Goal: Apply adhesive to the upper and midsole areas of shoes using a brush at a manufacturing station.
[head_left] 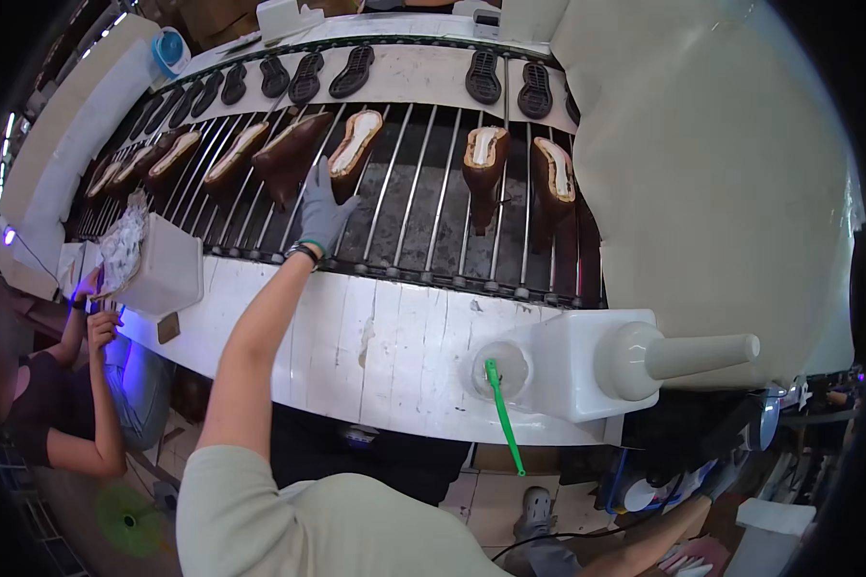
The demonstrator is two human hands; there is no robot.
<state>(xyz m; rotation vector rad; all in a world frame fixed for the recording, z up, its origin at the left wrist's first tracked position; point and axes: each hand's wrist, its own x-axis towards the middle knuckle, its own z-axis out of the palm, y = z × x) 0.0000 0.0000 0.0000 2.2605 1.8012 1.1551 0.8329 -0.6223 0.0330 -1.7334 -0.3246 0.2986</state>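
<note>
My left hand [325,210], in a grey glove, reaches over the roller conveyor [423,192]. Its fingers and thumb lie on either side of a brown shoe upper [353,152], which shows its pale underside edged in tan. Another brown upper [293,149] is tilted just left of my fingers. More of them lie bottom-up along the rollers, including one [486,149] and another [554,178] to the right. My right hand is not in view. A bare forearm [659,539] shows at the lower right; whose it is, I cannot tell.
Black soles [306,79] line the far ledge. On the white near ledge [346,337] are a white bin [168,264], a cup [515,370] with a green-handled brush [502,413], and a white block-shaped fixture [587,365]. A large pale cover [712,192] stands right. A co-worker [77,404] sits left.
</note>
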